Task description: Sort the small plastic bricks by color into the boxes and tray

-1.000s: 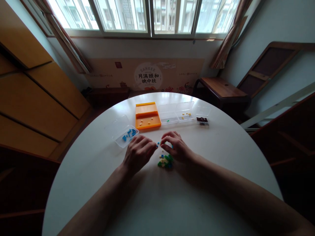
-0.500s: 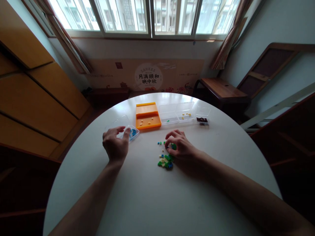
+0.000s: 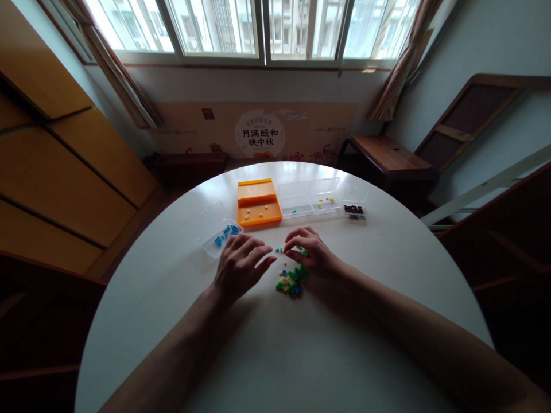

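Observation:
My left hand [image 3: 241,267] is open over the table, thumb and forefinger apart with nothing seen between them. Just beyond it lies an open clear plastic box [image 3: 210,248] holding several blue toy bricks [image 3: 226,234]. My right hand [image 3: 313,254] is at the right of the loose bricks, its thumb and fingertips drawn close together. Whatever may be in that pinch is too small to make out. Below its fingers lies a pile of green, cream and blue toy bricks [image 3: 293,281]. A few small blue and green bricks [image 3: 279,250] lie between my two hands.
An orange tray [image 3: 259,221] with several cream pieces stands at the back of the round white table [image 3: 258,355]. Right of it are clear lidded boxes [image 3: 297,214] with green and yellow pieces, then a small box of dark brown pieces [image 3: 353,210].
My left hand has moved right and nearer, away from the box of blue bricks, which now shows more fully. My right hand has shifted slightly, and its fingers have drawn closer together.

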The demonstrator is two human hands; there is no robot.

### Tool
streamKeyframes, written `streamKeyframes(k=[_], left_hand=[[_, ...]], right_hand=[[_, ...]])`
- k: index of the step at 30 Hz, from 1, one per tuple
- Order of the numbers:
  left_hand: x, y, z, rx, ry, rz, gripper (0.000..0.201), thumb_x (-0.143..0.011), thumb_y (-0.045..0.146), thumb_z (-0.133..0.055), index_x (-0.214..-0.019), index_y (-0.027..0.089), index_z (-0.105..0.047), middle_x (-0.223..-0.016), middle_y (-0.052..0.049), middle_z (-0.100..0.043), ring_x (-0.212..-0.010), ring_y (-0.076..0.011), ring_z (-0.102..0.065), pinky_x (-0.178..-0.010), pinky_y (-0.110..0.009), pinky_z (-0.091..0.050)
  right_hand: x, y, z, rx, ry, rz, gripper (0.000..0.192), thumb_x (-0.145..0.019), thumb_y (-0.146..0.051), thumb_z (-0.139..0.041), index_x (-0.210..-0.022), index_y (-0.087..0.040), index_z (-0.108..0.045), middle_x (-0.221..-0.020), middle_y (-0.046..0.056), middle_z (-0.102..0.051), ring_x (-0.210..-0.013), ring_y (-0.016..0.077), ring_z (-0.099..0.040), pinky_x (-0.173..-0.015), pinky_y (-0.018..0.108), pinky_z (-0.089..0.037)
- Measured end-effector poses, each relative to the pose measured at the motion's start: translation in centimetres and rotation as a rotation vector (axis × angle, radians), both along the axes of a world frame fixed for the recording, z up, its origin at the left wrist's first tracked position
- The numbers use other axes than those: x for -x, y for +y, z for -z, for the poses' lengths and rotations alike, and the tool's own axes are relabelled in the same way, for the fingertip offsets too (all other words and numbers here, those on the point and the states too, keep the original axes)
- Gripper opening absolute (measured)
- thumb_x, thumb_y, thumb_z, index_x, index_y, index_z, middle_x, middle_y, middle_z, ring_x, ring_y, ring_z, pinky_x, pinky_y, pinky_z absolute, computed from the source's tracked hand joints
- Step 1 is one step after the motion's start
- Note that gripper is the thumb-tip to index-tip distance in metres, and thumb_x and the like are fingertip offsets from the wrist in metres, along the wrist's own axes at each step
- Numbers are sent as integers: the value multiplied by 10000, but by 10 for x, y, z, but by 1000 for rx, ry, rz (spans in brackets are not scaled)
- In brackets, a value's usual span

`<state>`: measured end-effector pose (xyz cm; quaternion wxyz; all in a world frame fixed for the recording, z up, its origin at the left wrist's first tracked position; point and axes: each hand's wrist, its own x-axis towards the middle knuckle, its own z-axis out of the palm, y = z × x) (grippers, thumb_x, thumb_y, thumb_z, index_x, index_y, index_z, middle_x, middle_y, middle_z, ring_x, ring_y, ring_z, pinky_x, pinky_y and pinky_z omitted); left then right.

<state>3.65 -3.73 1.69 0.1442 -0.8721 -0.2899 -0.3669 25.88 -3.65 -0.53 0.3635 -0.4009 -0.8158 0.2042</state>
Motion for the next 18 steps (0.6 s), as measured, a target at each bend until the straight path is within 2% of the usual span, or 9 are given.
streamKeyframes(k=[5, 10, 14, 18], left_hand=[[-5, -6, -2, -4, 27, 31, 138, -821, 317, -687, -889, 211, -631, -805, -12, -682, -761, -167, -558, -736, -325, -427], [-7, -7, -2, -6, 19, 39, 123, -825, 306, -684, -835, 209, -610, -795, -6, -679, -744, -162, -558, -720, -322, -417], [-9, -7, -3, -8, 13, 15, 86, -846, 248, -649, -796, 204, -594, -770, -5, -671, -728, -155, -552, -719, -317, -418], [-9, -7, -2, -9, 33, 46, 37, -850, 222, -636, -855, 208, -602, -789, -6, -670, -737, -153, -561, -714, -316, -413]], right_hand=[[9, -6, -6, 28, 162, -22, 102, -881, -251, -615, -822, -209, -688, -949, 57, -646, -966, 203, -565, -915, 398, -419], [17, -10, -6, 60, 265, -52, 141, -883, -297, -615, -812, -200, -687, -909, 54, -644, -917, 191, -572, -865, 364, -447], [19, -11, -3, 68, 260, -52, 157, -882, -319, -619, -802, -208, -696, -897, 50, -645, -905, 189, -568, -855, 363, -453], [19, -10, 0, 54, 228, -33, 131, -879, -293, -622, -817, -219, -711, -909, 49, -653, -915, 197, -563, -859, 378, -448]])
